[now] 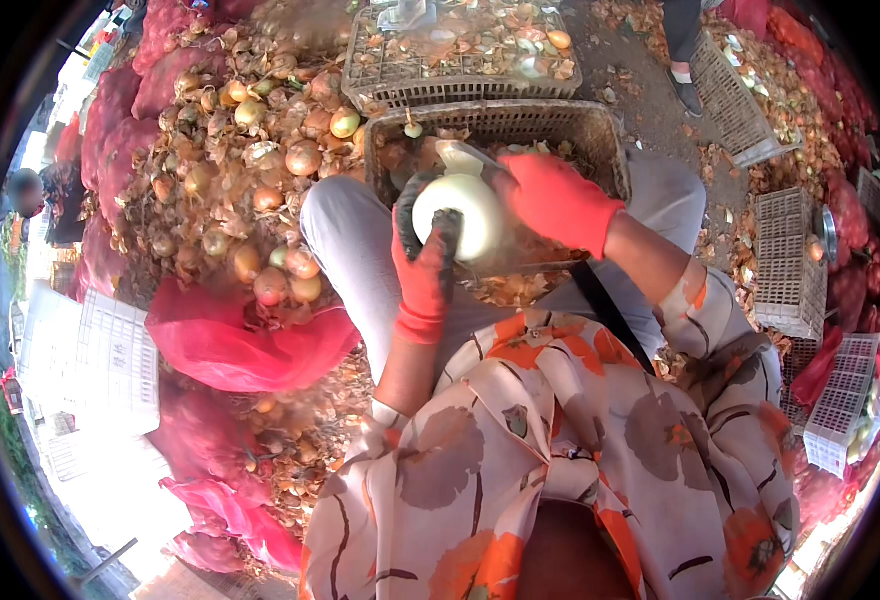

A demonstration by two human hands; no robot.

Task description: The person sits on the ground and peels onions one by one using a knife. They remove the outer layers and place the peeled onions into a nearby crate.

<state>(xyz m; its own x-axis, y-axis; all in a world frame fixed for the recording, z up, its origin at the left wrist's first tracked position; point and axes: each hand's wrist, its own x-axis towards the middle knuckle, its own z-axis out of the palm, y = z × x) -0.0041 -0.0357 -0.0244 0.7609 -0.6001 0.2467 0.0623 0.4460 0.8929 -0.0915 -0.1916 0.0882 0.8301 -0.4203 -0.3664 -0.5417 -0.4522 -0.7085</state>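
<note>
My left hand (425,270), in a red glove with a dark palm coating, grips a large peeled white onion (477,217). The thumb presses on the near side and the fingers wrap around its left. My right hand (560,199), in a matching red glove, is closed around a knife whose blade (477,154) points left over the onion's far side. A pale onion layer (458,159) stands up beside the blade. Below both hands sits a dirty plastic crate (500,112) between my knees, with onion skins and scraps inside. The knife's handle is hidden in my right hand.
Unpeeled onions (303,157) and loose skins are heaped at left, beside a red mesh bag (252,345). An upturned crate (462,84) with scraps on it lies ahead. White crates (121,352) stand at left, more crates (789,262) at right. Another person's foot (685,91) is ahead right.
</note>
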